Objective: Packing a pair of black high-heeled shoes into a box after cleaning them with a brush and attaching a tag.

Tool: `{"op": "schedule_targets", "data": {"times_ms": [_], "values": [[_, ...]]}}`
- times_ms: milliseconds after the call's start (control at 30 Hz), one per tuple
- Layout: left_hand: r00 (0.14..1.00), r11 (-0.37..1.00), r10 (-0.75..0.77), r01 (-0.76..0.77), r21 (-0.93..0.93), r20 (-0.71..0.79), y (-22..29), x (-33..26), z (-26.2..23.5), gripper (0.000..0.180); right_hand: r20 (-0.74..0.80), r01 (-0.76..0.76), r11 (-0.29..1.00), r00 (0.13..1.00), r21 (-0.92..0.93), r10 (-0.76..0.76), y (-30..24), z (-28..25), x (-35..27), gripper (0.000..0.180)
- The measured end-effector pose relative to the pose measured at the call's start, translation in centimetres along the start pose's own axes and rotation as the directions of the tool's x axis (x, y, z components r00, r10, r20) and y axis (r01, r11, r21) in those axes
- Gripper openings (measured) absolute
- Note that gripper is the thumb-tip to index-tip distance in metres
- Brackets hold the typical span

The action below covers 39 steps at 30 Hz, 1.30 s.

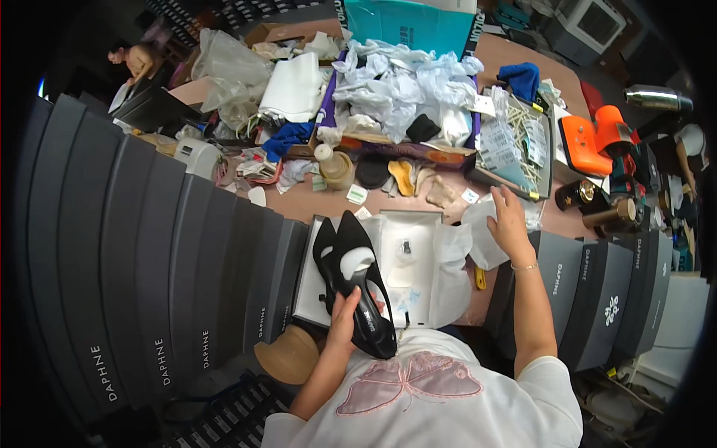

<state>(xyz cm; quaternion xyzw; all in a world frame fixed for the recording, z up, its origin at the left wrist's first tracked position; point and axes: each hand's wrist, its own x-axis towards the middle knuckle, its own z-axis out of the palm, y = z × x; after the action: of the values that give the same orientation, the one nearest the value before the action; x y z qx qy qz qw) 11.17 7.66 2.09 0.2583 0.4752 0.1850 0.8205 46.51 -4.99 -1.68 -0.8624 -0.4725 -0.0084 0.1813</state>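
Holding black shoes (pointed toes).

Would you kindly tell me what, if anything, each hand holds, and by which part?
The left hand holds the nearer black pointed shoe around its middle; the right hand looks open, with nothing visible in it.

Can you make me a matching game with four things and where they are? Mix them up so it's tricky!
Things
1. Black shoes
2. Butterfly
3. Bracelet
4. Teal box

Places
A. Behind the crumpled white wrapping
B. In the left hand
C. On the wrist below the right hand
D. On the white shirt

Right pairs: 1-B, 2-D, 3-C, 4-A
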Motion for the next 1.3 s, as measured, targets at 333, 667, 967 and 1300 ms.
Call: {"op": "schedule_targets", "data": {"times_ms": [333, 667, 967, 1300], "values": [[0.950, 0.950, -0.309, 0.306, 0.055, 0.052, -7.0, 6.8, 2.7, 0.033, 0.182, 0.304, 0.720, 0.839, 0.624, -0.512, -12.0, -0.8, 14.6, 0.028], [0.848, 0.858, -0.513, 0.506, 0.089, 0.130, -10.4, 11.7, -0.5, 0.040, 0.002, 0.406, 0.913, 0.914, 0.034, -0.407, -0.1, 9.8, 27.3, 0.018], [0.858, 0.868, -0.493, 0.496, 0.018, 0.146, -11.5, 12.8, -0.5, 0.031, 0.173, 0.302, 0.953, 0.937, 0.040, -0.304, -9.1, 2.4, 26.0, 0.007], [0.966, 0.575, 0.186, -0.255, 0.777, 0.179, -6.4, 7.3, 0.2, 0.066, -0.142, 0.336, 0.928, 0.938, 0.162, -0.315, -12.3, 8.0, 28.8, 0.018]]}}
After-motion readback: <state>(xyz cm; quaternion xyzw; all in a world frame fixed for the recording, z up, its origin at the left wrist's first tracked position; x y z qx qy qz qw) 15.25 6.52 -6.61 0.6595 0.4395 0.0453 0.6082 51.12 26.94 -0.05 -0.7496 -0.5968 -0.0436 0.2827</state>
